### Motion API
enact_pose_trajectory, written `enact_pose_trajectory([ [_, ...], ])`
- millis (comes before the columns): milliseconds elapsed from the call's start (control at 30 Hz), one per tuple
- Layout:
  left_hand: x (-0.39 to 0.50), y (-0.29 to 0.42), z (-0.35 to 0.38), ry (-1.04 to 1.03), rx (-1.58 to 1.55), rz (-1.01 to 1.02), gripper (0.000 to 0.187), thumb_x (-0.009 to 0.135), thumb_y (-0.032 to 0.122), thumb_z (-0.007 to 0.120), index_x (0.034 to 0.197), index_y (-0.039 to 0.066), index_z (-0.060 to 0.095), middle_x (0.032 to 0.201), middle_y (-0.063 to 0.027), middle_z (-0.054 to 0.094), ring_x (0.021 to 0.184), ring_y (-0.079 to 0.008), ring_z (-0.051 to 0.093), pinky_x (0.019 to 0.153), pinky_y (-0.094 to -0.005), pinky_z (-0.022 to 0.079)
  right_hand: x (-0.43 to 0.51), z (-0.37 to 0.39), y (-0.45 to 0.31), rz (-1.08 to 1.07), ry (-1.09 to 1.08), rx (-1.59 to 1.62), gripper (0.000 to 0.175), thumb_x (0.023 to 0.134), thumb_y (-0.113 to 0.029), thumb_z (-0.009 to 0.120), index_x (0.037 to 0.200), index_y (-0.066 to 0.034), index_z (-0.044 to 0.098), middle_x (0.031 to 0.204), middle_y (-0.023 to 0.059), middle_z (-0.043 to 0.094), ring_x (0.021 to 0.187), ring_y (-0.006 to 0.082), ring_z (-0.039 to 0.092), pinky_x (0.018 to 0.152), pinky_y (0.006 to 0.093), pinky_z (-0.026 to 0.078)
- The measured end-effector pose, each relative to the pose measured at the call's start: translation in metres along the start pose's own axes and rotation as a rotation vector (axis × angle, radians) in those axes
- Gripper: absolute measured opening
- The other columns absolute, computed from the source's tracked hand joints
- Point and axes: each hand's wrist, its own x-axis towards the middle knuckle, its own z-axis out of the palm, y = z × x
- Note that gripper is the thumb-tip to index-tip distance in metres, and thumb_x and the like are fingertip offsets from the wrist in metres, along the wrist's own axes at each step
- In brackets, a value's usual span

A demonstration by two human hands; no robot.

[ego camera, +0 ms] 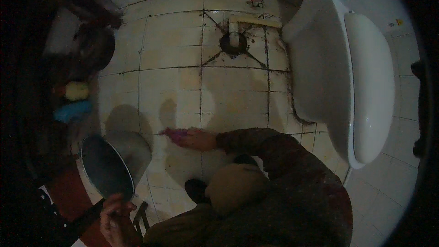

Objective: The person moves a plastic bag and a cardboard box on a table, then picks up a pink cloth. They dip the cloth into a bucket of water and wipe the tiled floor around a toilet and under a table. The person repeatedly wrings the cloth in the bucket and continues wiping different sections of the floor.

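Observation:
Dim light makes details hard to tell. At the lower left, my left hand (116, 218) grips the near rim of a bucket (142, 157), which is tilted with its dark mouth towards me. My right hand (197, 139) reaches out left over the tiled floor (171, 55), fingers closed on a purple cloth (178, 135). The cloth is blurred, and its far end points at the bucket. A gap lies between the cloth and the bucket.
A white toilet (372, 89) with its lid down stands at the right. A pipe (234, 34) enters a dirty floor drain at the upper middle. At left are a blue item (72, 111), a yellow item (76, 91) and a dark round object (99, 46).

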Motion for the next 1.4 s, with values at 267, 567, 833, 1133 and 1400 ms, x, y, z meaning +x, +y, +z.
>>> enact_pose_trajectory([
  [267, 0.004, 0.000, 0.002, -0.008, 0.026, 0.045, 0.044, 0.095, 0.037, 0.058, 0.118, 0.000, 0.059, 0.128, -0.0164, 0.054, 0.101, -0.0244, 0.059, 0.088, -0.0386, 0.049, 0.065, -0.185, 0.019, 0.123, 0.205, -0.479, 0.024, 0.098, -0.017, 0.045, 0.116, -0.0051, 0.057, 0.110, 0.0058, 0.056, 0.102, 0.0204, 0.052, 0.094, 0.0353, 0.041],
  [567, 0.019, 0.006, 0.030, -0.101, -0.042, 0.042, 0.045, 0.095, 0.038, 0.058, 0.118, -0.001, 0.059, 0.126, -0.0158, 0.057, 0.105, -0.0242, 0.058, 0.090, -0.0376, 0.048, -0.113, -0.029, -0.024, -0.135, -0.228, -0.521, 0.034, 0.102, -0.022, 0.037, 0.129, -0.0081, 0.051, 0.131, 0.0108, 0.050, 0.123, 0.0250, 0.045, 0.107, 0.0398, 0.033],
  [833, 0.028, 0.013, 0.031, -0.096, 0.090, 0.019, 0.050, 0.096, 0.039, 0.055, 0.127, -0.001, 0.056, 0.127, -0.0148, 0.057, 0.113, -0.0267, 0.056, 0.098, -0.0397, 0.045, -0.020, -0.268, 0.010, 0.182, 0.218, -1.006, 0.039, 0.103, -0.024, 0.037, 0.133, -0.0058, 0.053, 0.128, 0.0105, 0.054, 0.114, 0.0240, 0.050, 0.103, 0.0384, 0.038],
  [1133, 0.017, 0.006, 0.038, -0.064, 0.052, -0.013, 0.050, 0.096, 0.041, 0.052, 0.126, 0.001, 0.057, 0.125, -0.0122, 0.059, 0.111, -0.0239, 0.057, 0.096, -0.0392, 0.046, -0.177, -0.141, -0.029, 0.362, -0.024, 0.222, 0.043, 0.102, -0.032, 0.047, 0.136, -0.0044, 0.049, 0.122, 0.0068, 0.057, 0.109, 0.0161, 0.054, 0.103, 0.0344, 0.037],
  [1400, 0.035, -0.003, 0.050, -0.083, 0.184, 0.024, 0.047, 0.095, 0.037, 0.056, 0.124, -0.001, 0.058, 0.123, -0.0124, 0.060, 0.109, -0.0225, 0.057, 0.097, -0.0349, 0.044, -0.060, -0.299, -0.027, 0.176, 0.841, 0.472, 0.032, 0.097, -0.014, 0.050, 0.125, -0.0001, 0.058, 0.131, 0.0117, 0.057, 0.119, 0.0238, 0.054, 0.105, 0.0367, 0.039],
])
